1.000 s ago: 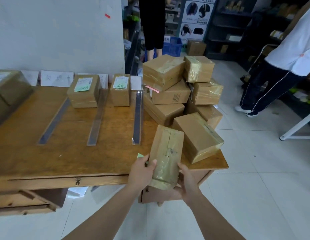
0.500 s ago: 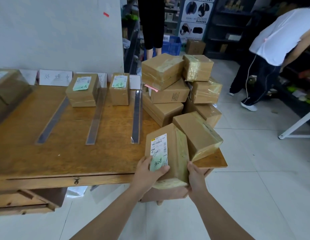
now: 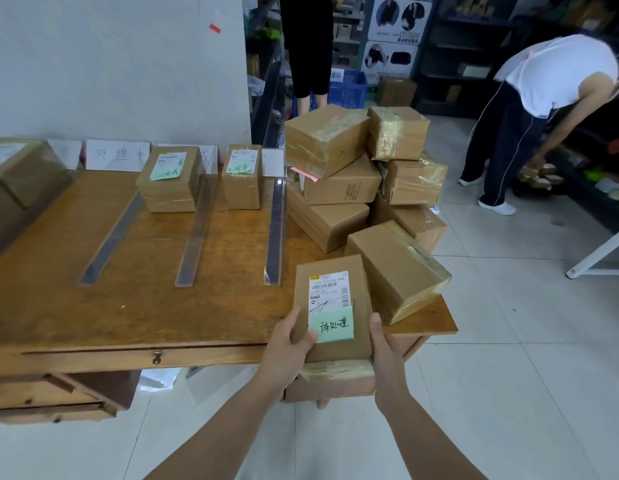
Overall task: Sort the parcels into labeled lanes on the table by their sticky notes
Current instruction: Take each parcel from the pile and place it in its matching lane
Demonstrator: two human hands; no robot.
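Parcels mostly await sorting. In the head view, two sorted parcels (image 3: 169, 181) stand in far lanes and a pile (image 3: 335, 188) crowds the table (image 3: 162, 306) at right. Left hand (image 3: 287, 344) and right hand (image 3: 387, 348) grip one parcel (image 3: 330, 292), its sticky note (image 3: 332, 326) facing up, at the near edge.

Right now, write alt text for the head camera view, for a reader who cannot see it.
A left hand and right hand hold a cardboard parcel with a green sticky note at the near edge of a wooden table. More parcels are piled at its right end, and two labelled parcels stand in lanes between clear strips.
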